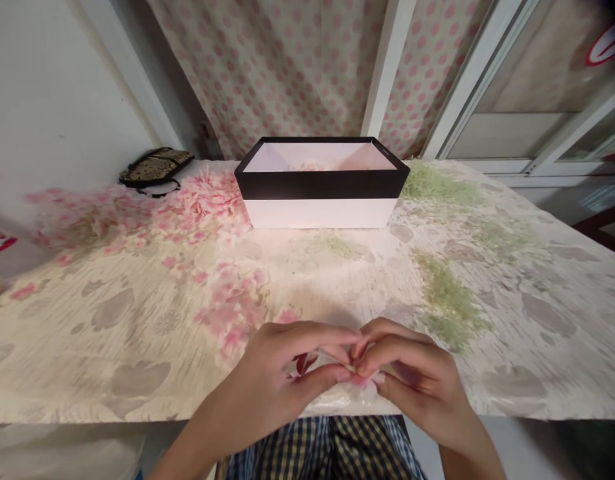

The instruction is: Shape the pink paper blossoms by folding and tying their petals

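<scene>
Near the table's front edge, my left hand [292, 367] and my right hand [412, 367] meet fingertip to fingertip. Both are pinched on a small pink flower petal [360, 380], mostly covered by the fingers. A dark red shape [304, 362] shows through the gap between my left thumb and forefinger; I cannot tell what it is. Loose pink petals [232, 307] lie just beyond my left hand. Beyond my right hand is a clump of feathery green sprigs [450, 300].
A white box [320, 213] with a black rim stands open at the back, something pale pink inside. Pink blossoms [207, 197] spread to its left, green sprigs [442, 183] to its right. A patterned pouch [157, 167] lies back left on the cloth-covered table [512, 380].
</scene>
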`<action>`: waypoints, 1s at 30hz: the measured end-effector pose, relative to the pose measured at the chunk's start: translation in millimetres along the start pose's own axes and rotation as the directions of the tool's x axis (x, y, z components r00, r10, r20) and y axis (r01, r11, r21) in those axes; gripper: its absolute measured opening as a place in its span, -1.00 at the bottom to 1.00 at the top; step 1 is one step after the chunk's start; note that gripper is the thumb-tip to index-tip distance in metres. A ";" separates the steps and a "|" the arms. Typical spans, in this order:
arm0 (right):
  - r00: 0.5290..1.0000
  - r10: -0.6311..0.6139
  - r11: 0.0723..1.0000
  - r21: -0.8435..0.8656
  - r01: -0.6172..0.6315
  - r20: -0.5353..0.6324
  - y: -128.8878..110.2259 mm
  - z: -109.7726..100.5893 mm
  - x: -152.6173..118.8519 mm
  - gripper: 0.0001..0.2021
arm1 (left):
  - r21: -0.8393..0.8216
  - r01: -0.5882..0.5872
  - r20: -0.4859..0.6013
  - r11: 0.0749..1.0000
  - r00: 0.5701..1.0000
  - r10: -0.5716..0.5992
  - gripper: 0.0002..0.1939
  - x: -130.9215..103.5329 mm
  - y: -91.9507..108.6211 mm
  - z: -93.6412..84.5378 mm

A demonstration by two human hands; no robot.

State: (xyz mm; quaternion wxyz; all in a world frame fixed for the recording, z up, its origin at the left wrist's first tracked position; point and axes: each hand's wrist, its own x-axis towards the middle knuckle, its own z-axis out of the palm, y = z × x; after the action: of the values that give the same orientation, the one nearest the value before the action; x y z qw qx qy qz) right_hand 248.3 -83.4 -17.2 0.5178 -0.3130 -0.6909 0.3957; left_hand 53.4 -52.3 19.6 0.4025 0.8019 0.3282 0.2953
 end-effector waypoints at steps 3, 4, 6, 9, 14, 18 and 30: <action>1.000 0.010 0.999 -0.032 -0.011 -0.005 -0.2 0.3 -0.6 -0.80 | 0.015 0.008 -0.008 1.000 1.000 -0.008 -0.68 -2.0 -1.6 2.1; 1.000 0.015 0.999 -0.039 -0.016 -0.008 -0.2 0.4 -0.8 -0.81 | 0.029 0.007 -0.009 1.000 1.000 -0.007 -0.69 -2.7 -2.3 2.6; 1.000 0.018 0.999 -0.039 -0.018 -0.007 -0.1 0.4 -1.2 -0.81 | 0.069 -0.005 -0.002 0.998 1.000 0.005 -0.68 -3.9 -2.9 3.3; 1.000 0.023 0.999 -0.031 -0.023 0.004 -0.1 0.2 -1.4 -0.79 | 0.137 -0.042 0.034 0.990 0.999 0.037 -0.64 -4.5 -1.0 3.0; 0.998 0.045 0.999 0.002 -0.045 0.047 -0.5 -0.6 -3.5 -0.79 | 0.118 -0.072 0.121 0.990 0.991 0.058 -0.67 -3.4 5.0 0.2; 0.995 0.053 0.998 0.011 -0.054 0.080 -2.0 -0.7 -4.5 -0.76 | 0.087 -0.046 0.144 0.995 0.989 0.033 -0.62 -1.7 5.7 -2.3; 0.994 0.037 0.996 -0.085 -0.028 0.103 -0.9 2.5 0.6 -0.79 | 0.114 -0.041 0.313 0.993 0.950 0.004 -0.60 4.1 13.3 -3.5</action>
State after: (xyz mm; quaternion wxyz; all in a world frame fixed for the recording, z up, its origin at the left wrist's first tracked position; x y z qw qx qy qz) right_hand 245.7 -84.0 -16.5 0.4609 -0.3242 -0.7278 0.3908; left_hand 57.2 -53.7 33.4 0.3975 0.8647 0.2683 0.1493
